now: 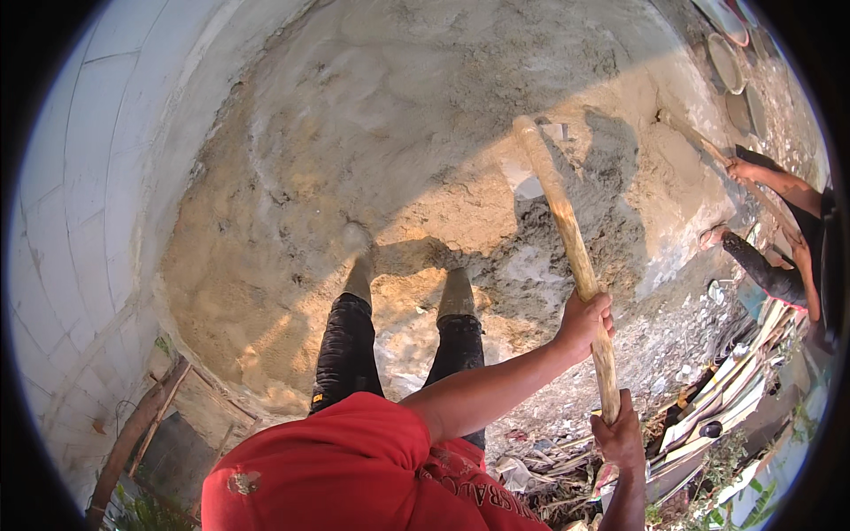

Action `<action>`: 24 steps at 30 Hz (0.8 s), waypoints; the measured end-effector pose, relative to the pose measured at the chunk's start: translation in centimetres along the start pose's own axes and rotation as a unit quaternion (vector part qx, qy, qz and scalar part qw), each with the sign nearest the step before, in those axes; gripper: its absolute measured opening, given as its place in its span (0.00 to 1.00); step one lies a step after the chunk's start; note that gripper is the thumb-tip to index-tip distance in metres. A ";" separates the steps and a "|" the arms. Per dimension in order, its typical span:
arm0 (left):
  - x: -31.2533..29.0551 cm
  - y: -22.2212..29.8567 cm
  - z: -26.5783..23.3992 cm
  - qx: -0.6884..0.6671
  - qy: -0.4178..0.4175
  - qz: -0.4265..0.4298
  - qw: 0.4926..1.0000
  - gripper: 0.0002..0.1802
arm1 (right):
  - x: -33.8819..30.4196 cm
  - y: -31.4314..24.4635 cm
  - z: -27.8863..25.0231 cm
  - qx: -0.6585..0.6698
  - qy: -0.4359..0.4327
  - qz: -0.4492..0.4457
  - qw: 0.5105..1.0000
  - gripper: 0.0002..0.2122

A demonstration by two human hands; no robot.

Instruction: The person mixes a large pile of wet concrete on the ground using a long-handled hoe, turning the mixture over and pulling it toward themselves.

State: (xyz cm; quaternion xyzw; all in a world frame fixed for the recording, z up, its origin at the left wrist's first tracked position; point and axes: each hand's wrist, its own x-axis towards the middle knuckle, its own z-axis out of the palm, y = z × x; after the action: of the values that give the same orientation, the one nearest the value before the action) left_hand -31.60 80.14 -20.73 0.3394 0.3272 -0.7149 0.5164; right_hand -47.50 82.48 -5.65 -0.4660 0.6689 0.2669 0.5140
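A long-handled hoe slants across the right half of the view, its wooden shaft running up and away from me. My left hand wraps round the shaft partway along it. Lower down, my right hand is closed round the near end. At the far end, a pale metal blade shows beside the shaft, low over a heap of wet grey mortar. Part of the blade is hidden. Around the heap spreads brown sandy mix, on which my feet stand.
At the right, a co-worker's hands grip another long wooden-handled tool, its head at the mix. Pans lie at the upper right. A pale block wall bounds the left. Wood strips and rubble lie at lower right.
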 end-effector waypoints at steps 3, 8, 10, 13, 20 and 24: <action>1.6 8.0 -6.0 0.091 0.080 0.127 0.984 0.13 | 7.5 -3.2 7.4 0.163 -0.115 -0.016 0.980 0.20; 8.9 30.4 -19.9 0.294 0.264 0.251 0.884 0.10 | 24.2 -16.7 25.3 0.385 -0.318 -0.106 0.860 0.20; 10.2 38.7 -24.1 0.333 0.374 0.225 0.835 0.09 | 27.3 -23.7 30.6 0.419 -0.367 -0.156 0.816 0.20; 10.8 42.2 -29.3 0.331 0.389 0.179 0.841 0.10 | 27.9 -26.5 32.8 0.364 -0.321 -0.149 0.862 0.18; 15.3 19.9 -22.6 0.079 0.310 0.114 0.941 0.09 | 26.9 -11.5 16.4 0.096 -0.254 -0.072 0.960 0.18; 13.7 9.9 -13.6 -0.054 0.253 0.087 0.962 0.12 | 18.7 -8.3 3.9 0.002 -0.208 -0.037 0.977 0.16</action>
State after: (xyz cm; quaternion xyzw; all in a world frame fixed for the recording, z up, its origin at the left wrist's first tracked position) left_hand -23.36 81.65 -40.73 0.5081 0.4549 -0.5389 0.4944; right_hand -39.07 75.71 -23.46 -0.4239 0.5300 0.3379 0.6522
